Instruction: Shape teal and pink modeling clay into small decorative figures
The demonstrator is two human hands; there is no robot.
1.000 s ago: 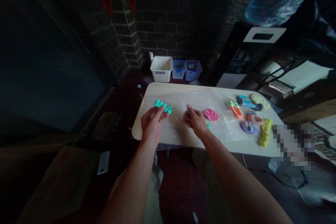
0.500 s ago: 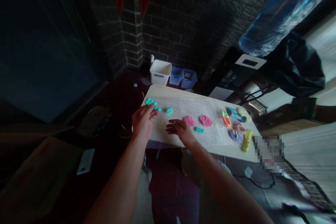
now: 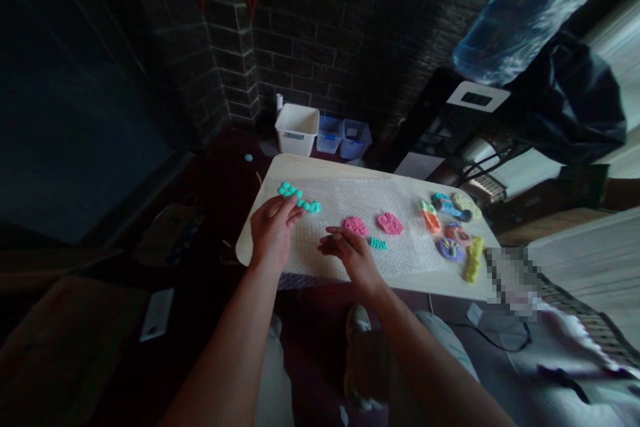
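Note:
A curved row of small turquoise clay balls (image 3: 287, 190) is pinched between the thumb and fingertips of my left hand (image 3: 271, 221), over the left part of the table. At its right end, a little cluster of turquoise balls (image 3: 315, 207) appears to touch the row. My right hand (image 3: 353, 253) hovers above the front of the table, fingers loosely stretched out and nothing in them. Just beyond it lie a bumpy pink clay piece (image 3: 355, 225) and a ridged turquoise clay block (image 3: 379, 243). A second pink clay piece (image 3: 390, 223) sits farther right.
Bubble wrap (image 3: 320, 257) covers much of the pale table (image 3: 290, 163). Several coloured clay shapes, including a yellow strip (image 3: 473, 260) and a purple disc (image 3: 450, 250), lie at the right end. A white bin (image 3: 297, 130) and blue tubs (image 3: 355, 140) stand behind.
The turquoise row in my left hand now meets the small cluster that lay apart from it. My right hand stays near the pink piece. The camera view has shifted slightly.

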